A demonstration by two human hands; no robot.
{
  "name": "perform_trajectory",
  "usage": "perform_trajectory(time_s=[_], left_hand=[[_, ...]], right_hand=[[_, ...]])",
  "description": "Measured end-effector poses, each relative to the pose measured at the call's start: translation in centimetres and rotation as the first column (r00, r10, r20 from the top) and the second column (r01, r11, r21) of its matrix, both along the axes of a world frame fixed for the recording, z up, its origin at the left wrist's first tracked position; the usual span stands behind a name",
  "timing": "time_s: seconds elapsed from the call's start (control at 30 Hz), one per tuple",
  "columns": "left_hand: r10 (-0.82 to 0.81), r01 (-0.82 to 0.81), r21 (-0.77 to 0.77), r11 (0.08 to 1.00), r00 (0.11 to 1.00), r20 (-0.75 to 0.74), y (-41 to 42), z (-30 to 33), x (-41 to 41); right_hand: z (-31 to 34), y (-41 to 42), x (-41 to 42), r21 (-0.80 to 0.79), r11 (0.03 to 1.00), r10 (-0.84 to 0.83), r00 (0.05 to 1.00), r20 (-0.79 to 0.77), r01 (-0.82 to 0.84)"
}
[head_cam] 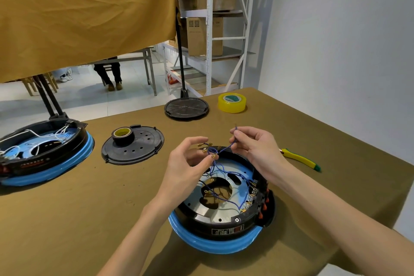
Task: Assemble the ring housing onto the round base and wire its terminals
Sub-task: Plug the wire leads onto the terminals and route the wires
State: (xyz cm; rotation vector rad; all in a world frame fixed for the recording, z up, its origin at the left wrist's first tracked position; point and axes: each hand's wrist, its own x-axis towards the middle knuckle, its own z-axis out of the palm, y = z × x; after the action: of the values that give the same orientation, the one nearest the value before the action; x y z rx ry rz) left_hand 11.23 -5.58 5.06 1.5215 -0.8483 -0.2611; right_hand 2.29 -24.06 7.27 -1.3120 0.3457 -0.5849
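Both hands worked just above the far rim of the ring housing (224, 217). The left hand (190, 163) pinched a brass-tipped end of the blue wires (220, 169) between thumb and fingertips; the right hand (253, 148) pinched another strand of them, drawn up taut. The black housing sat on the blue round base (215, 244) on the tabletop (89, 219), with a silver plate inside and a row of terminals (249, 199) along its right wall. Right of the housing lay a yellow-green tool (301, 159).
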Motion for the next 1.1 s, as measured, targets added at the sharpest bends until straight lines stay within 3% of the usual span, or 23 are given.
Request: perform_trajectory(time_s=[0.37, 0.6, 0.67, 0.73, 0.77, 0.83, 0.9, 0.97, 1.03, 1.1], left_hand=[[0.062, -0.062, 0.020, 0.998, 0.998, 0.013, -0.1, 0.0, 0.2], [0.081, -0.085, 0.083, 0.993, 0.996, 0.049, 0.1, -0.2, 0.1], [0.091, -0.094, 0.089, 0.992, 0.995, 0.041, 0.2, -0.2, 0.2], [0.097, -0.100, 0.083, 0.991, 0.995, 0.038, 0.3, -0.1, 0.5], [0.098, -0.100, 0.077, 0.992, 0.995, 0.033, 0.3, 0.0, 0.6], [0.092, -0.092, 0.061, 0.994, 0.996, 0.001, 0.3, 0.0, 0.7], [0.079, -0.077, 0.046, 0.996, 0.996, -0.039, 0.2, 0.1, 0.6], [0.069, -0.068, 0.014, 0.998, 0.996, -0.060, 0.2, 0.2, 0.5], [0.069, -0.070, -0.011, 0.998, 0.997, -0.038, 0.4, 0.3, 0.5], [0.075, -0.075, 0.002, 0.997, 0.997, 0.035, 0.6, 0.4, 0.7]], right_hand=[[-0.2, -3.0, 0.6, -0.077, 0.951, -0.297, 0.954, 0.039, 0.299], [-2.7, -7.6, 2.4, -0.008, 0.917, -0.390, 0.895, -0.216, 0.398], [-3.4, -8.0, 2.4, -0.135, 0.914, -0.406, 0.848, -0.341, 0.384], [-3.5, -7.9, 2.0, -0.473, 0.835, -0.511, 0.715, -0.478, 0.281], [-3.4, -7.6, 1.7, -0.626, 0.750, -0.580, 0.668, -0.467, 0.213], [-2.7, -6.1, 1.2, -0.747, 0.630, -0.624, 0.712, -0.323, 0.213], [-1.3, -4.0, 0.8, -0.774, 0.591, -0.533, 0.830, -0.162, 0.228], [-0.2, -1.4, 0.6, -0.744, 0.666, -0.283, 0.940, -0.188, 0.052], [0.4, 1.2, 0.6, -0.594, 0.765, 0.078, 0.952, -0.297, -0.248], [0.3, 2.9, 0.8, -0.450, 0.798, 0.297, 0.911, -0.285, -0.401]])
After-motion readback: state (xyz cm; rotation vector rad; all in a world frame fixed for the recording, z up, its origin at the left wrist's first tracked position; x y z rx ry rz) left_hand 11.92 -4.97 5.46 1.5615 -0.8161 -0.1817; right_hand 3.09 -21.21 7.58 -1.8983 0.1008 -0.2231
